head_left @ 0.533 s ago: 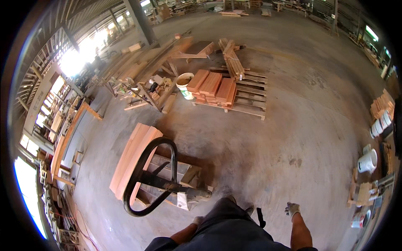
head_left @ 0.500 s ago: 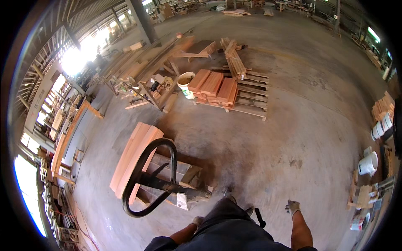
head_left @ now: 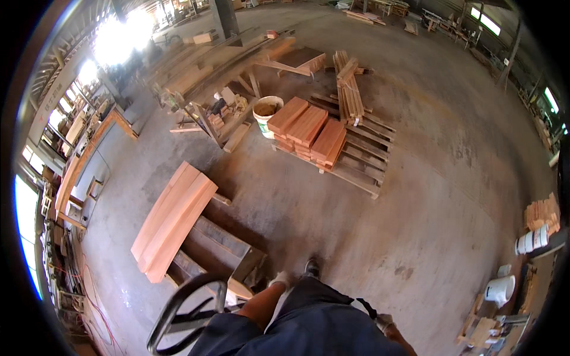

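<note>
My left hand (head_left: 281,279), in a pale glove, hangs in front of my leg, near the end of a low wooden pallet (head_left: 219,236). My right hand (head_left: 384,322), also gloved, is low beside my right hip, partly behind my clothing. The fingers of both are too small and hidden to read. Long reddish planks (head_left: 175,222) lie side by side across the far left part of the pallet. The black looped handle (head_left: 178,308) of a pallet jack stands close on my left, next to my left forearm, with no hand seen on it.
Ahead, a second pallet (head_left: 371,157) carries stacked reddish boards (head_left: 309,127) and a bundle of long timbers (head_left: 348,89). A white bucket (head_left: 265,118) stands beside it, near a wooden rack with offcuts (head_left: 225,113). White buckets (head_left: 500,289) and wood pieces line the right side.
I have stepped forward past the jack handle, which now sits lower and nearer my left side. My right hand has come in from out at the side to my hip.
</note>
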### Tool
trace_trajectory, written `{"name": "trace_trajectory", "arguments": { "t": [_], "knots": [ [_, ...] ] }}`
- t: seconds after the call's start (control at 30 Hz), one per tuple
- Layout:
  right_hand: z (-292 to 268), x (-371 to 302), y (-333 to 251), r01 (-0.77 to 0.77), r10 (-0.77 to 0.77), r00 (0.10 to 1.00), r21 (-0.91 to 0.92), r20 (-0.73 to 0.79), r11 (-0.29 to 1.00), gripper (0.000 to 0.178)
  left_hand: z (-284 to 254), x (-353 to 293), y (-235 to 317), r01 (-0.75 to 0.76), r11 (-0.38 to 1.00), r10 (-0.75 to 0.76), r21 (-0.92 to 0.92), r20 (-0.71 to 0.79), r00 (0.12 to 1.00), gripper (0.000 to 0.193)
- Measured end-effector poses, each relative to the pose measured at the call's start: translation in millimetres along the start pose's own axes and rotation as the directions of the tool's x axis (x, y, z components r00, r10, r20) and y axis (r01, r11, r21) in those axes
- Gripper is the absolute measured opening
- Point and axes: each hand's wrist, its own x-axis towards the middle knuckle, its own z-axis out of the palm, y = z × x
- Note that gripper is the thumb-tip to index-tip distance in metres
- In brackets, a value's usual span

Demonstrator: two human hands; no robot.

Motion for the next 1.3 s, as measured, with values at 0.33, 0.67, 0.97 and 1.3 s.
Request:
{"name": "trace_trajectory", "arguments": {
  "t": [0.33, 0.67, 0.97, 1.3],
  "knots": [
    [-26.0, -15.1, -176.6, 0.220, -0.202, 0.975, -0.289, 0.091, 0.932, 0.028, -223.4, 108.2, 80.9, -0.064, 0.863, 0.005, -0.502, -0.118, 0.993, 0.038],
    [-81.5, 200.0, -299.6, 0.672, -0.488, 0.713, -0.688, 0.503, 0.273, 0.032, -117.8, 69.4, -28.9, 0.373, 0.911, -0.319, -0.177, 0.271, 0.908, 0.047],
    [-75.7, 193.1, -535.9, 0.079, -0.060, 0.989, -0.145, 0.136, 0.986, 0.027, -117.9, 118.8, 17.9, 0.512, 0.049, -0.634, -0.858, 0.369, 0.680, 0.050],
    [-49.7, 174.8, -575.2, -0.103, 0.134, 0.984, -0.241, 0.114, 0.965, 0.034, -375.2, 206.7, 13.5, 0.401, 0.836, -0.326, -0.374, 0.248, 0.912, 0.029]
  ]
}}
